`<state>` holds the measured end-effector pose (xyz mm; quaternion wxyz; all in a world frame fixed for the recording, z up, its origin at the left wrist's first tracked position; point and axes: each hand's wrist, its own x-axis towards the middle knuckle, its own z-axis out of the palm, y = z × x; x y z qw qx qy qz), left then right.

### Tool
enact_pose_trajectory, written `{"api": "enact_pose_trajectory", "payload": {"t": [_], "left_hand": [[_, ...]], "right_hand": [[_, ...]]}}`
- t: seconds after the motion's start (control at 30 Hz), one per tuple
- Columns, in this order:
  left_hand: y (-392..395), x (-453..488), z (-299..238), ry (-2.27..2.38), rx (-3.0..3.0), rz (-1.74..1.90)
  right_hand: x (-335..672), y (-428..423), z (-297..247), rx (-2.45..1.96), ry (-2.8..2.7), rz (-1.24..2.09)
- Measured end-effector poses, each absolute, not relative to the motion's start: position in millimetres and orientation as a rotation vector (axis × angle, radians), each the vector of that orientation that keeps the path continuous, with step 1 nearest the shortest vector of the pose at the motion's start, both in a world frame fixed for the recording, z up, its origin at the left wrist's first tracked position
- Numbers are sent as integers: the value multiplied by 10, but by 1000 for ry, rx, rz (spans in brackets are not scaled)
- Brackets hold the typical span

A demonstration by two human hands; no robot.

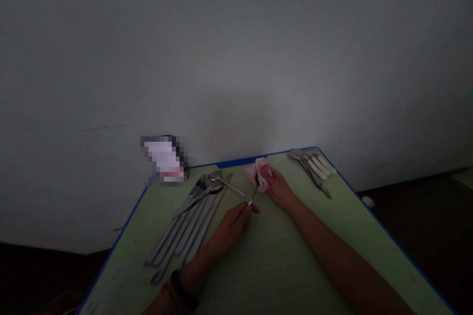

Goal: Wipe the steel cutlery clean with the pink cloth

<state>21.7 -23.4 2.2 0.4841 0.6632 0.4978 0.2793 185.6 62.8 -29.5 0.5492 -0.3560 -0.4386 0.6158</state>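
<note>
Over the middle of the table, my left hand [236, 221] is closed on the handle of a metal spoon [254, 196]. The far end of that spoon runs into a pink and white cloth [260, 171], which partly hides its bowl. My right hand [279, 187] grips the cloth and presses it around the spoon's head. To the left of my left hand lies a group of long-handled cutlery [188, 234], several pieces side by side with table knives among them. Spoons [214, 187] rest across their upper ends.
At the far right corner of the green table [288, 256] lie several spoons [312, 162], some with white handles. A blurred, phone-like object [164, 157] leans by the wall at the back left. The table's blue edge meets the grey wall [236, 59].
</note>
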Motion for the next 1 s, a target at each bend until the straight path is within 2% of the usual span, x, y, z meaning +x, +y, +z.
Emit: {"api": "enact_pose_trajectory", "payload": {"t": [0.23, 0.5, 1.0], "left_hand": [[-241, 230, 32, 1203, 1577, 694], [-236, 216, -45, 1212, 1531, 746], [-232, 225, -6, 1209, 1526, 754]], "right_hand": [[1817, 661, -297, -774, -914, 1416], [1807, 752, -273, -588, -650, 1519], [1814, 695, -172, -542, -559, 1638]]}}
